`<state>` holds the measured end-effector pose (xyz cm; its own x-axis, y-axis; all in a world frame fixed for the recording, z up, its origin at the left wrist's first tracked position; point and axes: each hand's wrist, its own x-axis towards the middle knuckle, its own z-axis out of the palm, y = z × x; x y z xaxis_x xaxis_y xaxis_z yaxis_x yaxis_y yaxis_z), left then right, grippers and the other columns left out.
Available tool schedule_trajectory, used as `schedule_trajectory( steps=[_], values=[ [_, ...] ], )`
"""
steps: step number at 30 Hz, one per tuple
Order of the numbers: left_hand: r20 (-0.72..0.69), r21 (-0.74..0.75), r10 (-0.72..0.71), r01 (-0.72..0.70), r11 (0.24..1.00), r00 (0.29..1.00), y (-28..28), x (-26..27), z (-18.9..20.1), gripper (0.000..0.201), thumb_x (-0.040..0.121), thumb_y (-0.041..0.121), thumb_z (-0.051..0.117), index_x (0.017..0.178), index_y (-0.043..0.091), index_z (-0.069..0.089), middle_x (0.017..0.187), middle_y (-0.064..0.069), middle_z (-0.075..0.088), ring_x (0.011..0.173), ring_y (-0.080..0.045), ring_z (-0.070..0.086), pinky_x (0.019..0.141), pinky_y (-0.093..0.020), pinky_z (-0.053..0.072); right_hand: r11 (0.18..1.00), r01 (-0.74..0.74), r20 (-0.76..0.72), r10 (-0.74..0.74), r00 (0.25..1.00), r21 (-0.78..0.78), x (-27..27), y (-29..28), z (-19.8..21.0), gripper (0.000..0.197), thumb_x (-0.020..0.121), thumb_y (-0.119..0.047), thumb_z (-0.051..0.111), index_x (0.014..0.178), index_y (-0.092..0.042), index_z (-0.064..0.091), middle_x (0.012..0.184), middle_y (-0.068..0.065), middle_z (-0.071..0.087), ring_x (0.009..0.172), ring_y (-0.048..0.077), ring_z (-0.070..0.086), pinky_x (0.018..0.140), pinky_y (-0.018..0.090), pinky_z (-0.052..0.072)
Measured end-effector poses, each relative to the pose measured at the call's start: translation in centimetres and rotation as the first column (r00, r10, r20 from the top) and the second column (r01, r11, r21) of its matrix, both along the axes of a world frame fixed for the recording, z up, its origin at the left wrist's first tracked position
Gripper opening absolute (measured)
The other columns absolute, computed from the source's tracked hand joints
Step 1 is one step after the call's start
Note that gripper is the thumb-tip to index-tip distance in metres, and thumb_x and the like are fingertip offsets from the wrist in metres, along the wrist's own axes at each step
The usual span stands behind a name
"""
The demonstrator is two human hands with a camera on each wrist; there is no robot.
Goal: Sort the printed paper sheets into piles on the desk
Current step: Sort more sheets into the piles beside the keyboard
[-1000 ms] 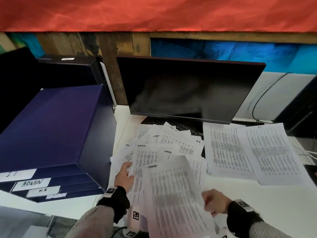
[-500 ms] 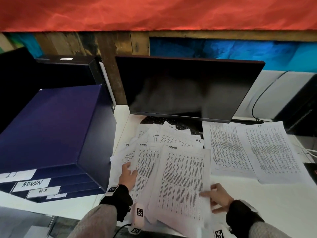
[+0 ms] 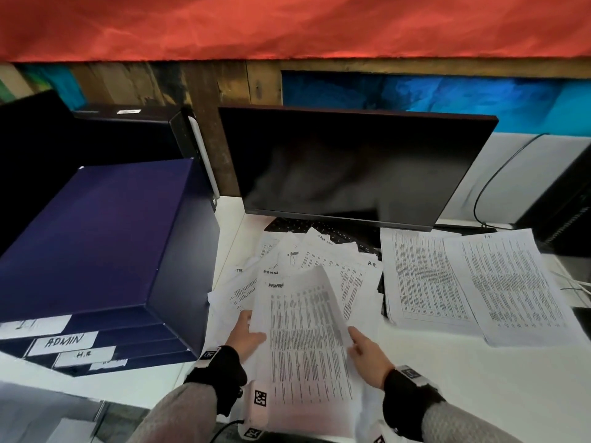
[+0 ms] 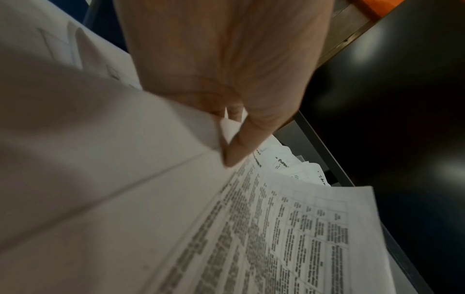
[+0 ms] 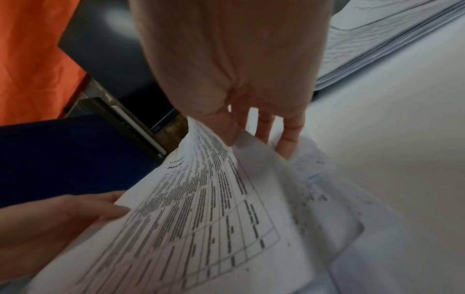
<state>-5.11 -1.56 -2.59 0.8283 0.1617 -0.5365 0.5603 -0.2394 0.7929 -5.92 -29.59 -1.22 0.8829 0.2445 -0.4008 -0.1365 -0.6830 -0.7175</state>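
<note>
A printed sheet (image 3: 307, 346) headed with a handwritten word is raised and bowed over the desk's near edge. My left hand (image 3: 252, 327) pinches its left edge, thumb on top. My right hand (image 3: 356, 342) pinches its right edge. The left wrist view shows a finger (image 4: 236, 151) pressed on the sheet (image 4: 289, 238). In the right wrist view, fingers (image 5: 261, 129) lie behind the sheet (image 5: 201, 218). Behind it lies a loose heap of sheets (image 3: 323, 260). Two squared piles (image 3: 422, 279) (image 3: 518, 282) lie to the right.
A dark monitor (image 3: 351, 167) stands behind the papers, with a keyboard (image 3: 319, 227) partly under the heap. A navy drawer box (image 3: 96, 238) with labels such as ADMIN and H.R. fills the left. Cables (image 3: 572, 282) run at the far right. Bare white desk (image 3: 479, 378) shows at right.
The sheet that lay flat on the heap half a second ago is lifted and bowed between both hands. My left hand has shifted from the heap onto its left edge.
</note>
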Motion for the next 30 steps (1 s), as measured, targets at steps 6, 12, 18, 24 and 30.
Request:
schedule_trajectory(
  steps=[6, 12, 18, 24, 30],
  values=[
    [0.146, 0.014, -0.063, 0.062, 0.998, 0.987, 1.2, -0.5, 1.0, 0.059, 0.080, -0.016, 0.045, 0.127, 0.020, 0.043, 0.126, -0.004, 0.055, 0.122, -0.024, 0.050, 0.106, -0.035, 0.038, 0.937, 0.303, -0.147, -0.279, 0.949, 0.176, 0.9, -0.5, -0.2, 0.071, 0.084, -0.019, 0.070, 0.142, -0.015, 0.030, 0.133, 0.009, 0.044, 0.125, 0.026, 0.044, 0.104, 0.036, 0.038],
    [0.143, -0.282, 0.059, -0.017, 0.959, 0.988, 0.6, -0.3, 2.5, 0.064, 0.082, -0.017, 0.039, 0.126, 0.027, 0.050, 0.124, -0.002, 0.063, 0.116, -0.021, 0.058, 0.106, -0.044, 0.041, 0.766, 0.456, -0.361, -0.311, 0.879, 0.452, 2.3, -0.4, 1.1, 0.079, 0.063, -0.010, 0.080, 0.128, -0.015, 0.035, 0.122, 0.005, 0.054, 0.104, 0.018, 0.057, 0.076, 0.021, 0.046],
    [0.056, 0.024, -0.259, 0.258, 0.966, 0.964, -4.3, 1.0, 2.4, 0.049, 0.093, 0.012, 0.045, 0.140, 0.021, 0.034, 0.131, 0.008, 0.038, 0.125, -0.012, 0.038, 0.114, -0.036, 0.027, 0.753, 0.558, -0.254, -0.498, 0.829, 0.348, 2.5, -1.1, -1.9, 0.062, 0.060, 0.000, 0.052, 0.121, -0.005, 0.051, 0.099, 0.016, 0.068, 0.082, 0.027, 0.064, 0.062, 0.034, 0.053],
    [-0.083, 0.524, -0.049, 0.086, 0.848, 0.995, -3.4, 2.5, 1.2, 0.044, 0.093, 0.026, 0.050, 0.134, 0.020, 0.038, 0.135, -0.010, 0.037, 0.124, -0.028, 0.040, 0.101, -0.039, 0.038, 0.733, 0.679, -0.146, -0.668, 0.729, 0.034, 1.6, -4.4, -1.9, 0.023, 0.080, 0.001, 0.056, 0.102, -0.002, 0.050, 0.093, 0.019, 0.064, 0.090, 0.037, 0.061, 0.079, 0.044, 0.052],
    [-0.060, 0.312, 0.014, 0.005, 0.950, 0.998, -3.3, 3.1, 0.3, 0.041, 0.093, 0.018, 0.049, 0.133, 0.010, 0.040, 0.134, -0.016, 0.042, 0.115, -0.030, 0.050, 0.099, -0.033, 0.043, 0.777, 0.625, -0.267, -0.588, 0.763, 0.073, 1.3, -5.6, -5.2, 0.035, 0.073, -0.004, 0.062, 0.106, 0.002, 0.055, 0.096, 0.018, 0.068, 0.087, 0.034, 0.066, 0.080, 0.049, 0.056]
  ],
)
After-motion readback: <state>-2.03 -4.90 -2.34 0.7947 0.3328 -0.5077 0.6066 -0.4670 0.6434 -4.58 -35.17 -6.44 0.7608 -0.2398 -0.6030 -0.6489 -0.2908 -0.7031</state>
